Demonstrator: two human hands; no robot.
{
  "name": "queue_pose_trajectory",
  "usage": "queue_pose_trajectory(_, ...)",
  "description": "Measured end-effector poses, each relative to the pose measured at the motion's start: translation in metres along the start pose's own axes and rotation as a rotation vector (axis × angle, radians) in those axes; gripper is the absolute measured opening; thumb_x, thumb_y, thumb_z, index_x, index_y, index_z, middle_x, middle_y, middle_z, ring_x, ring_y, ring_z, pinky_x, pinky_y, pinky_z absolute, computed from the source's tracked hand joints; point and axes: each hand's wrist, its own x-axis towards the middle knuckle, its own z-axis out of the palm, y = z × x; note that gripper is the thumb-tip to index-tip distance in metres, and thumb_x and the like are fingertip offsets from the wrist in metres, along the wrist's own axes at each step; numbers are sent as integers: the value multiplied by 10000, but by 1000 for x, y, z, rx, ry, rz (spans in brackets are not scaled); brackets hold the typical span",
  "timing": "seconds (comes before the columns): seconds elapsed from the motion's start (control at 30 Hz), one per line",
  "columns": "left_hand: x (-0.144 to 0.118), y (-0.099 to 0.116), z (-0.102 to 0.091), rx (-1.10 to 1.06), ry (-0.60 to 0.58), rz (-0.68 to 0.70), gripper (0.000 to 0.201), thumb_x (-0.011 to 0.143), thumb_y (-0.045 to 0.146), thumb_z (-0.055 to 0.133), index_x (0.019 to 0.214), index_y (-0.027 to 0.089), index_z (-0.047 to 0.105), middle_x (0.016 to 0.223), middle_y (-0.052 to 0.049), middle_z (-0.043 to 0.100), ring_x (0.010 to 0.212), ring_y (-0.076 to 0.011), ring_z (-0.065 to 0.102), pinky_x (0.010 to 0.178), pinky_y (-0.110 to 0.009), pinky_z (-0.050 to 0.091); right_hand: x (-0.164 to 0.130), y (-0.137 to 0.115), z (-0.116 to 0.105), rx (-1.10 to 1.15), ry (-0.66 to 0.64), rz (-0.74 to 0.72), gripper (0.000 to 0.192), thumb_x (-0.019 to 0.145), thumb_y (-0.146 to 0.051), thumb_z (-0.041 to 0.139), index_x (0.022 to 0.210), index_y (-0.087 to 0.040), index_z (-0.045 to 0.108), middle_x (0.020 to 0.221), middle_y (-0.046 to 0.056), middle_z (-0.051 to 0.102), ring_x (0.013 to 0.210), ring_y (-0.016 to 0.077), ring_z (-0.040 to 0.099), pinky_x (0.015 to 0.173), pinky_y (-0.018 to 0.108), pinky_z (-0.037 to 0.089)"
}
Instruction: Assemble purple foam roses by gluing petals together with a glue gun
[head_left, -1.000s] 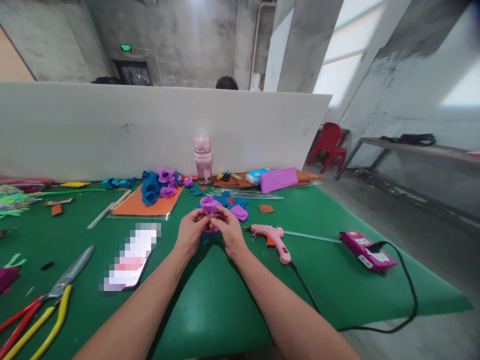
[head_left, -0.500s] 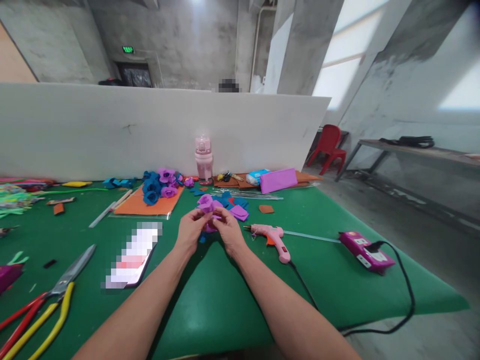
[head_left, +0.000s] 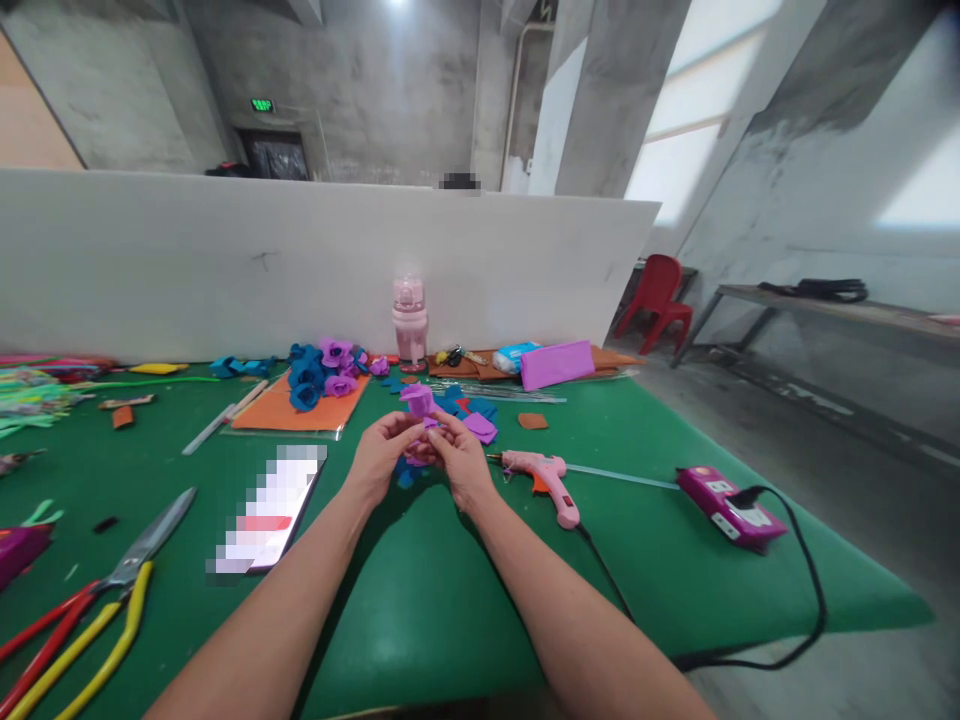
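1. We've got purple paper (head_left: 418,400) pinched in our left hand (head_left: 377,460) and right hand (head_left: 460,460), mid-scene, seemingly part-shaped.
2. Blue and purple flowers (head_left: 306,388), far left, look finished.
3. Loose pieces (head_left: 480,428) just right of it seem unused, we reckon.

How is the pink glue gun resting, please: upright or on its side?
On its side: the glue gun lies flat on the green table, nozzle toward the right hand.

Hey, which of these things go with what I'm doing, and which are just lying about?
Likely belonging:
purple piece, held in left hand and right hand
loose blue pieces
blue and purple flowers
glue gun
scissors

Probably just lying about:
phone
bottle
red chair
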Motion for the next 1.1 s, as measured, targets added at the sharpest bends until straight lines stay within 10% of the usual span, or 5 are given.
queue_pose_trajectory(1.1, 6, -5, -6, -25, 223, -1, 327, 477, 353, 805, 701, 138, 702, 601, 8, 621, 520, -75, 475, 525, -209, 378, -7, -3, 2, 20, -52, 167, 528, 659, -218, 706, 1152, -201, 516, 684, -27, 679, 562, 111, 659, 534, 217, 541)
